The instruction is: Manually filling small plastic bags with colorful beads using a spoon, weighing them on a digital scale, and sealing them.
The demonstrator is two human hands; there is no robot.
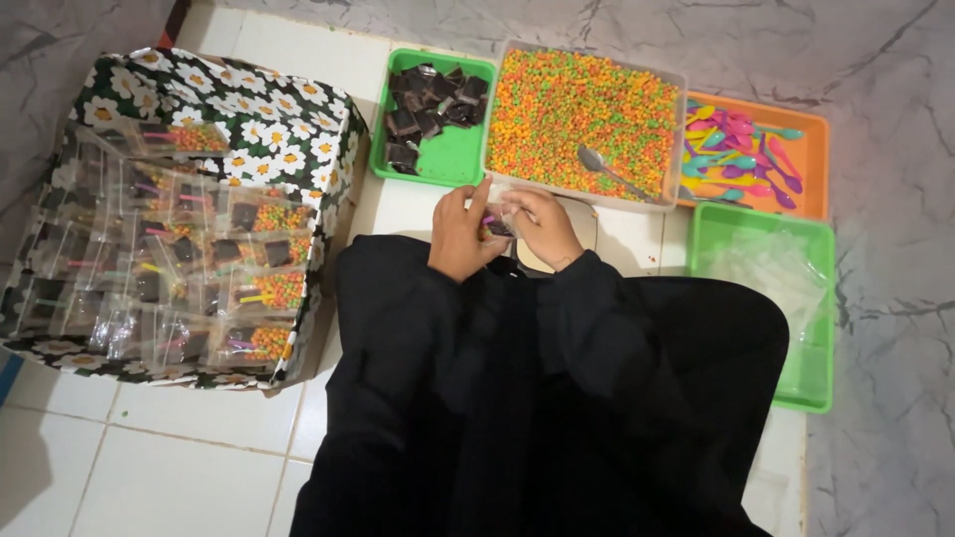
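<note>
Clear plastic sachet [497, 221]: light, soft, slippery | left hand [458, 234] and right hand [542, 227] both pinch it | best held at top edge.

small clear packet [496, 223], pinched between both hands

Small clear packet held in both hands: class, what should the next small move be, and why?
Probably set the small clear packet in the daisy-print box on the left. The left hand and right hand pinch it, it seems already filled, and similar filled packets lie stacked there.
</note>
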